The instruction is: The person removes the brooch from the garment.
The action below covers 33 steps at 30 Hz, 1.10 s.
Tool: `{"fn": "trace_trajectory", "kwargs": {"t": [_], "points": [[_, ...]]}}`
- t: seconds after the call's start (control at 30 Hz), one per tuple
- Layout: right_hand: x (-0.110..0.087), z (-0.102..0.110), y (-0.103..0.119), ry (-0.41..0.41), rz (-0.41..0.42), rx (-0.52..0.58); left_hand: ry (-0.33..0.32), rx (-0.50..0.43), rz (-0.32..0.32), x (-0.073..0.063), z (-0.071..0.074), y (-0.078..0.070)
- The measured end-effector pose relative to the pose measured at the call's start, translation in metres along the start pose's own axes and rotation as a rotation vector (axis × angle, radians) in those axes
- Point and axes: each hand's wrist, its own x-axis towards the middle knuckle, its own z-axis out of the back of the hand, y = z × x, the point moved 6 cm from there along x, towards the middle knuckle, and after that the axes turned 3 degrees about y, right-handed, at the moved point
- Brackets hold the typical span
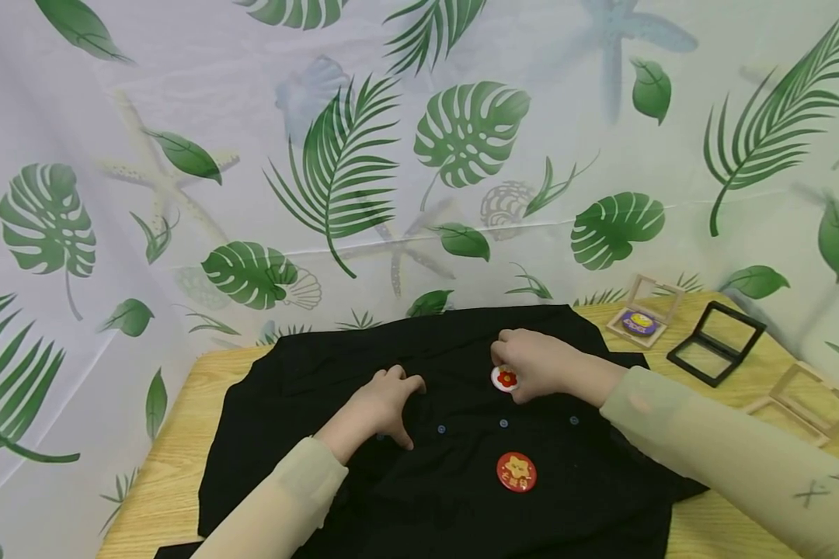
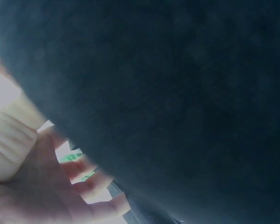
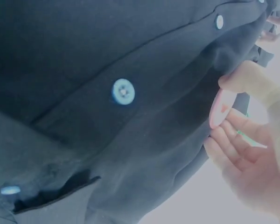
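A black buttoned shirt (image 1: 308, 404) lies spread over the wooden table. My right hand (image 1: 541, 365) pinches a round white badge (image 1: 506, 379) with a red flower, right at the shirt's upper part. Thumb and fingers hold the badge by its edge in the right wrist view. To the left, my left hand (image 1: 388, 407) rests on the shirt near the button line, thumb and fingers spread apart, nothing between them. Below the buttons lies a round red badge (image 1: 516, 472) with a gold star figure. Dark cloth fills most of the left wrist view.
At the back right, a light wooden case (image 1: 628, 338) stands open with a purple oval badge (image 1: 639, 322) in it. Beside it are an open black case (image 1: 720, 347) and another wooden case (image 1: 800, 419), partly behind the right sleeve. A leaf-patterned curtain (image 1: 405, 155) hangs behind the table.
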Motion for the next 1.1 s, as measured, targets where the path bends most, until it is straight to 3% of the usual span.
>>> {"fn": "trace_trajectory", "kwargs": {"t": [0.4, 1.1], "points": [[0.002, 0.000, 0.006, 0.041, 0.014, -0.080, -0.002, -0.007, -0.002, -0.002, -0.001, 0.000], [0.002, 0.011, 0.011, 0.029, 0.007, -0.118, 0.016, 0.034, 0.010, 0.000, 0.001, -0.001]]}}
